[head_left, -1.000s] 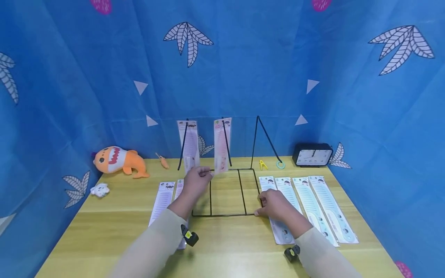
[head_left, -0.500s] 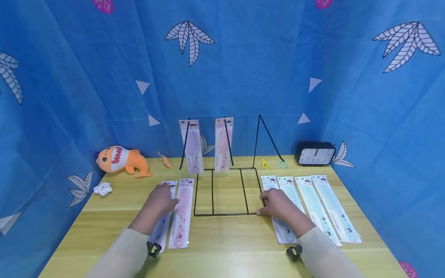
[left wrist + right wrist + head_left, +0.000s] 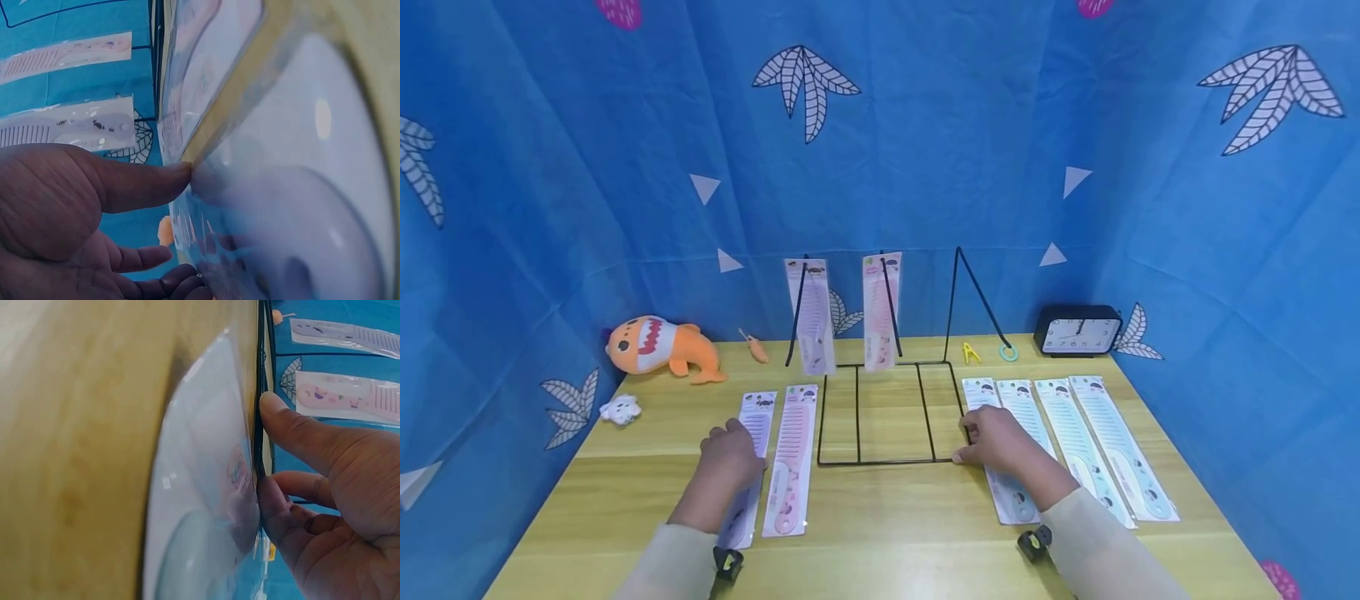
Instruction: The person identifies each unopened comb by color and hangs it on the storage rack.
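Purple comb pack [image 3: 747, 467] lies under left hand [image 3: 727, 454].

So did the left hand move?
Yes. The left hand came back from the wire rack toward the person and now rests on the purple comb packet.

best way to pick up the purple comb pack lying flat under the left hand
Pinch the purple comb pack at its left long edge, coming from the bare table side. It lies flat, with the pink comb pack close along its right edge, and the left hand already rests on it.
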The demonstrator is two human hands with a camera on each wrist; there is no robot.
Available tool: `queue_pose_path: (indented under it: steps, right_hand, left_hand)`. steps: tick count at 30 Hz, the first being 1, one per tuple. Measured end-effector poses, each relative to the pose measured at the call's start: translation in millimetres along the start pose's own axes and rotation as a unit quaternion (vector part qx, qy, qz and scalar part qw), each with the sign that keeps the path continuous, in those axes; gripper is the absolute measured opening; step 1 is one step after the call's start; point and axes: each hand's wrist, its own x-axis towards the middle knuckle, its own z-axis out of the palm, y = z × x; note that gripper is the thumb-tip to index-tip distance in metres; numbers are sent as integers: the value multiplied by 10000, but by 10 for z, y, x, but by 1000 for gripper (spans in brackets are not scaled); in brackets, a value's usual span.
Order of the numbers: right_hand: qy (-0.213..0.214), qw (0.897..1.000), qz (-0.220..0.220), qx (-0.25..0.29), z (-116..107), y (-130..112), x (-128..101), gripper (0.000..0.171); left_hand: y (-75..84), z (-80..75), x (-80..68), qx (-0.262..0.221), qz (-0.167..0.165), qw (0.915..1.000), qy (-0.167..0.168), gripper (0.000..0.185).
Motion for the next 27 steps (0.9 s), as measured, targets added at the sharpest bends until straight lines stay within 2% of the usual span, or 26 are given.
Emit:
queue_pose_path:
  steps: [5, 10, 16, 24, 27]
  right_hand:
    - [-34, 10000, 23, -2, 19, 10, -14, 42]
    - [47, 10000, -25, -66, 19, 17, -10, 42]
    - [27, 10000, -15, -60, 21, 17, -6, 42]
    - [7, 9999, 26, -152, 3, -16, -12, 39]
    - [15, 9999, 23, -163, -2, -22, -7, 38]
  left_hand:
    - [-25, -5, 9, -111, -77, 9999, -85, 91]
    - [-56, -37, 25, -476, -189, 9985, -167, 96]
    - [-121, -62, 74, -858, -375, 9947, -414, 101]
    - [-221, -78, 152, -1226, -575, 9887, -640, 127]
    - [-255, -116, 159, -1292, -586, 9877, -663, 125]
